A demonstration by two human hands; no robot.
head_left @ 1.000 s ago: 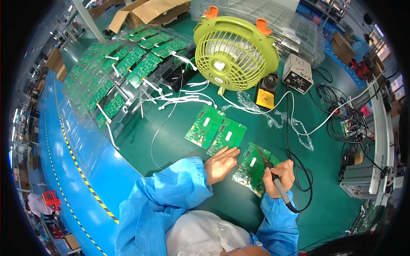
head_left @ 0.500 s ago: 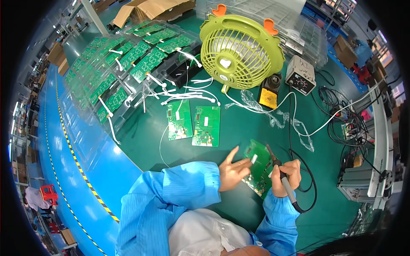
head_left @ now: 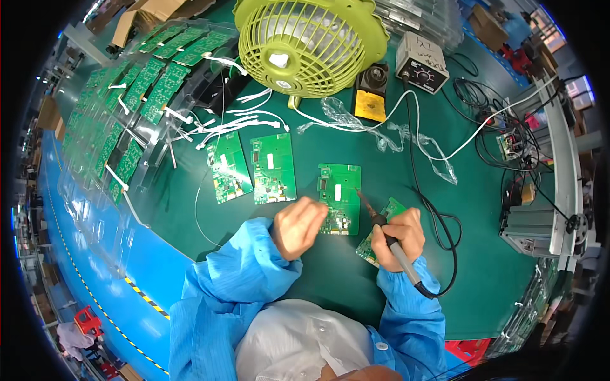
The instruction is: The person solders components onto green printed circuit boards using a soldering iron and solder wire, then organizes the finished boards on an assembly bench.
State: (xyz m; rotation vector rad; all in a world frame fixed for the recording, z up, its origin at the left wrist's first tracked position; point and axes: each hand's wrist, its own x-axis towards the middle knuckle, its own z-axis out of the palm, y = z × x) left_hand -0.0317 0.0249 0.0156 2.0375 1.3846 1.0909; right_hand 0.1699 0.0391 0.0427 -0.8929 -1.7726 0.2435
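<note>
My right hand grips a soldering iron, its tip beside the right edge of a green circuit board. That board lies flat in front of me. My left hand is closed, fingertips together at the board's lower left edge; whatever they hold, if anything, is hidden. Another circuit board lies tilted beneath the iron and my right hand, partly covered by them. To the left are a third board and a fourth board, with a thin wire curving down beside them.
A green fan stands at the back, near a soldering iron stand with a yellow sponge and a control box. White connector cables lie behind the boards. Trays of boards fill the left. Tangled black cables lie right.
My left hand has moved left and its fingers have curled in. One circuit board now lies apart, left of the one under my right hand. The whole view has shifted.
</note>
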